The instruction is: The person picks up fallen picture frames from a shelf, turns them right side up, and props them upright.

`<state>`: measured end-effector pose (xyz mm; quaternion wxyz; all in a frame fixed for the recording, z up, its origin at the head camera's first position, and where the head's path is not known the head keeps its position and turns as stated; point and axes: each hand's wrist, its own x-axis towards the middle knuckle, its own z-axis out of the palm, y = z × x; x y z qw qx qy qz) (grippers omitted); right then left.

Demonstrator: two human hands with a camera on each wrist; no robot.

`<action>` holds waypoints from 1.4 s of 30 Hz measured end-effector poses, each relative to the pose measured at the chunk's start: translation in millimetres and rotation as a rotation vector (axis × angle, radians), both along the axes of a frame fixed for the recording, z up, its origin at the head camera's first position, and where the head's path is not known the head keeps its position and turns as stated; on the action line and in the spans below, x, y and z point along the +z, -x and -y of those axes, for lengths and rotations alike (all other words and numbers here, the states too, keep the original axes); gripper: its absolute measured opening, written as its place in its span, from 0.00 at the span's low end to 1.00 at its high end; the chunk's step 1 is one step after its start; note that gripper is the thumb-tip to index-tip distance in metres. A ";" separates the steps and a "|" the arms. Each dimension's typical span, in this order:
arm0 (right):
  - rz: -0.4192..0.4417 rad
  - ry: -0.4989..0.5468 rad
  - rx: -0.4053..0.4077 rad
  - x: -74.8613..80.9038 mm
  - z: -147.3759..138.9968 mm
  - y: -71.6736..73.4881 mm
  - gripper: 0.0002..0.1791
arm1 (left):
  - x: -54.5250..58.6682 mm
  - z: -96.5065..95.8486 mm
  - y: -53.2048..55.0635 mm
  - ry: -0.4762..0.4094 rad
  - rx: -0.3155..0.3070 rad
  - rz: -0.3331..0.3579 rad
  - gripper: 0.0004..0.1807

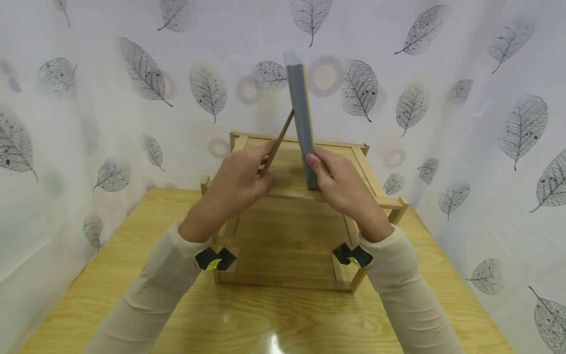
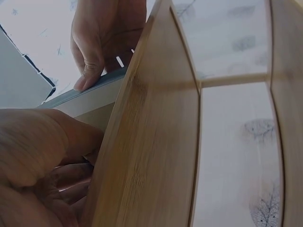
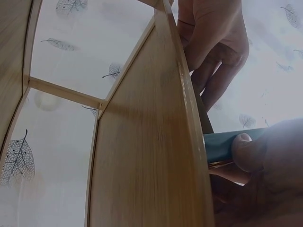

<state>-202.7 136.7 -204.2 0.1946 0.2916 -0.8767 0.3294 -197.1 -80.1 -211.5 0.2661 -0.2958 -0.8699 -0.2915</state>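
Observation:
A blue-grey book (image 1: 301, 113) stands almost upright above the top shelf, tilted slightly, its spine towards me. My right hand (image 1: 342, 179) grips its lower part, the thumb lying on the spine. In the right wrist view that thumb presses on the teal-looking spine (image 3: 222, 145). My left hand (image 1: 236, 179) holds a thin brown panel (image 1: 279, 140) that leans towards the book; its kind is unclear. In the left wrist view, the fingers of the left hand (image 2: 42, 161) are curled beside the shelf edge, and the right hand (image 2: 106, 42) holds the book (image 2: 102, 85) beyond.
Both hands are over a wooden two-tier rack (image 1: 283, 241) with raised corner posts and a low back rail (image 1: 300, 139). It stands on a wood-grain table (image 1: 247, 319). Leaf-patterned curtains (image 1: 168, 123) enclose the back and sides.

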 end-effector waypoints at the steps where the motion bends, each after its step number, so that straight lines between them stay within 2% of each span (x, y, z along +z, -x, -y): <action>1: -0.005 -0.004 -0.003 0.1 0.4 -0.2 0.14 | 0.1 0.3 -0.1 -0.001 0.000 0.002 0.34; 14: -0.050 -0.028 -0.045 0.3 6.1 -4.0 0.14 | -0.3 4.5 0.2 -0.020 -0.001 0.056 0.33; 23: -0.066 -0.030 -0.066 -0.3 8.5 -5.0 0.15 | -0.7 5.4 3.0 -0.027 -0.009 0.048 0.32; 30: -0.053 -0.041 -0.048 0.5 7.8 -7.6 0.13 | -2.6 4.6 3.7 -0.033 -0.002 0.055 0.30; 35: -0.048 -0.037 -0.027 0.5 4.2 -7.8 0.12 | -1.9 5.0 1.6 -0.024 0.018 0.027 0.27; 38: -0.040 -0.023 -0.018 1.0 0.1 -7.2 0.12 | -0.4 7.5 -2.4 -0.052 0.043 0.018 0.24; 42: -0.021 0.012 -0.015 4.0 -6.7 -6.3 0.19 | 3.0 10.5 -8.8 -0.135 0.068 -0.001 0.20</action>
